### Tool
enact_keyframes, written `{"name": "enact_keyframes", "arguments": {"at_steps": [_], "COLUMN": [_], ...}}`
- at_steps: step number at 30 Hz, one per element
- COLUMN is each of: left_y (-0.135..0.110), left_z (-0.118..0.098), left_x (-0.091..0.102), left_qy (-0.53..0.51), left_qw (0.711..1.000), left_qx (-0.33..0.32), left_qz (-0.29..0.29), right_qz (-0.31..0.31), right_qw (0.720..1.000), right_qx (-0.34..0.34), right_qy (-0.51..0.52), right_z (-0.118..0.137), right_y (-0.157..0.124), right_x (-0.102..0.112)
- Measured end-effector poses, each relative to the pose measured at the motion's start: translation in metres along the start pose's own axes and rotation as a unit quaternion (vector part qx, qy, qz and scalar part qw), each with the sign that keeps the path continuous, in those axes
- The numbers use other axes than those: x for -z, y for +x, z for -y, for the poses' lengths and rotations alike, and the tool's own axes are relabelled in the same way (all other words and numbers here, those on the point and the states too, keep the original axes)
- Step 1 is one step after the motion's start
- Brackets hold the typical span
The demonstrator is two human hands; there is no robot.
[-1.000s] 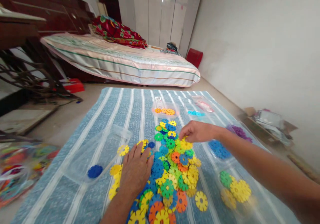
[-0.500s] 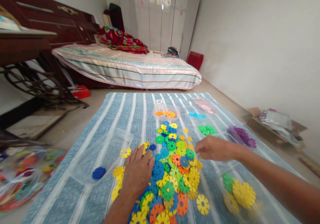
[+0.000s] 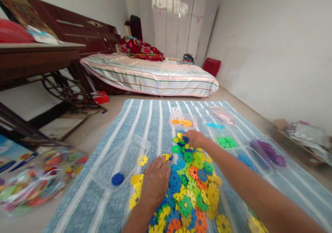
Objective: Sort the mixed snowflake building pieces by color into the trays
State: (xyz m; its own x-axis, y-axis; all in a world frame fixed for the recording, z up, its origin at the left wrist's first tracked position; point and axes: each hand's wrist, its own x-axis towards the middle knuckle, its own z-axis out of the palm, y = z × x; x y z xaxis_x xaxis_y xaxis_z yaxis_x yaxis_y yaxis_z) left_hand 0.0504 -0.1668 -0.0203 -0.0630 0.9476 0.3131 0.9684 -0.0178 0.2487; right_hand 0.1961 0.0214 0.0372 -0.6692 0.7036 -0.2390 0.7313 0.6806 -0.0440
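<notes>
A long heap of notched plastic flower discs (image 3: pixel 186 205) in yellow, blue, green and orange lies on the striped cloth. My left hand (image 3: pixel 157 179) rests at the heap's left edge, fingers stretched out flat over some discs. Across the far end of the heap reaches my right hand (image 3: pixel 196 138), its fingers pinched on a dark blue disc (image 3: pixel 185 139). Left of my left hand is a clear plastic box (image 3: pixel 103 158) with one dark blue disc (image 3: pixel 117 179) in it. Yellow discs (image 3: pixel 135 198) lie between that box and my left hand.
Clear boxes hold orange discs (image 3: pixel 185 123), light blue discs (image 3: pixel 214 125), green discs (image 3: pixel 227 142), blue discs (image 3: pixel 245 161) and purple discs (image 3: pixel 268 152). My right forearm partly hides yellow discs (image 3: pixel 255 225). A bag of colourful pieces (image 3: pixel 38 184) lies left; a bed (image 3: pixel 155 77) stands beyond.
My right hand has moved left and away from me, from the heap's right side to its far end. My left hand stays on the heap. The view has swung left.
</notes>
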Motion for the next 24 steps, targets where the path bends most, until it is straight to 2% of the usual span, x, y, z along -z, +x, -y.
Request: {"name": "enact_keyframes", "arguments": {"at_steps": [5, 9, 17, 24], "left_y": [-0.001, 0.0, 0.002, 0.006], "left_z": [-0.001, -0.002, 0.0, 0.007], "left_x": [0.0, 0.002, 0.003, -0.003], "left_qy": [-0.008, 0.002, 0.009, 0.015], "left_qw": [1.0, 1.0, 1.0, 0.999], "left_qx": [0.003, 0.006, -0.009, -0.03], "left_qz": [0.0, 0.014, 0.014, 0.004], "right_qz": [0.017, 0.011, -0.027, -0.047], "right_qw": [0.997, 0.996, 0.999, 0.999], "right_qx": [0.071, 0.088, 0.031, 0.0], "right_qy": [-0.005, -0.013, -0.031, -0.02], "right_z": [-0.011, -0.01, -0.005, -0.005], "right_y": [0.006, 0.008, 0.006, -0.018], "right_x": [-0.001, 0.0, 0.0, 0.006]}}
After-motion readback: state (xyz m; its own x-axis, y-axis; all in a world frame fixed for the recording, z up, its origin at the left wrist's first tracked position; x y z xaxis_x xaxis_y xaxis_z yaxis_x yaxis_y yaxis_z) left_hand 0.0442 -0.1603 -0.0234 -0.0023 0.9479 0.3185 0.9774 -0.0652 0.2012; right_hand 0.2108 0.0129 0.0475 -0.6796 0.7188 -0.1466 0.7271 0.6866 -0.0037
